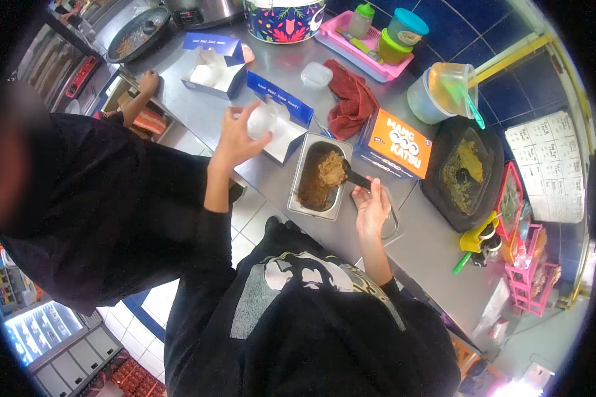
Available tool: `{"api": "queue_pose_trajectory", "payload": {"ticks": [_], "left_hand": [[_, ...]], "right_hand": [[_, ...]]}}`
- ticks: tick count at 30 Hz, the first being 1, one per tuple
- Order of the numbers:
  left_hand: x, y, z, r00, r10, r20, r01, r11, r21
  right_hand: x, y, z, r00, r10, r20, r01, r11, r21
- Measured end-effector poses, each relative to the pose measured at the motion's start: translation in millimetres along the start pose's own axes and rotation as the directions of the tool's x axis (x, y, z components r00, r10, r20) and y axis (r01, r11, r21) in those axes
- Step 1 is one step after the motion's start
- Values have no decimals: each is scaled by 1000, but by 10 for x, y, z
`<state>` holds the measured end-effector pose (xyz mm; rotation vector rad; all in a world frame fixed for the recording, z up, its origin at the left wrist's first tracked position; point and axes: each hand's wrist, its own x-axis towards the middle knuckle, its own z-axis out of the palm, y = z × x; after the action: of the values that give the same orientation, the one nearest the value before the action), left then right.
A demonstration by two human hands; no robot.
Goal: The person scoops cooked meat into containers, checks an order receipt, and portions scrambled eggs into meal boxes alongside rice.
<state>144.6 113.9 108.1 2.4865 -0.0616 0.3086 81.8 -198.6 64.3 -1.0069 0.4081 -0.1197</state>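
Note:
My left hand [238, 135] is beside an open blue and white food box [288, 135], its thumb and fingers apart around a white rounded mound [263, 121] that looks like rice. Whether the fingers touch the mound, I cannot tell. In my right hand [372, 210] is the handle of a black serving spoon [358, 178]. The spoon's bowl carries brownish, chunky food [331, 169] over a steel food pan [340, 207]. Dark brown sauce or food covers the pan's bottom. Behind the pan stands an orange box [394, 143] lettered "MANG KATSU".
A second open blue box [213, 69] with a white mound stands farther left. A co-worker in black [112, 198] is close on my left, one hand at the counter edge. A red cloth [351, 99], clear tub [437, 99] and black tray [467, 178] line the back.

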Motion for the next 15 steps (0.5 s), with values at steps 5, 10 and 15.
{"api": "queue_pose_trajectory", "payload": {"ticks": [5, 10, 15], "left_hand": [[-263, 276, -205, 998, -14, -65, -7, 952, -306], [-437, 476, -10, 994, -83, -75, 10, 734, -679], [-535, 543, 234, 991, 34, -129, -107, 778, -619]], "right_hand": [[-48, -193, 134, 1000, 7, -19, -7, 1000, 18], [-32, -451, 256, 999, -31, 11, 31, 1000, 0], [-23, -803, 418, 994, -110, 25, 111, 993, -29]]}}
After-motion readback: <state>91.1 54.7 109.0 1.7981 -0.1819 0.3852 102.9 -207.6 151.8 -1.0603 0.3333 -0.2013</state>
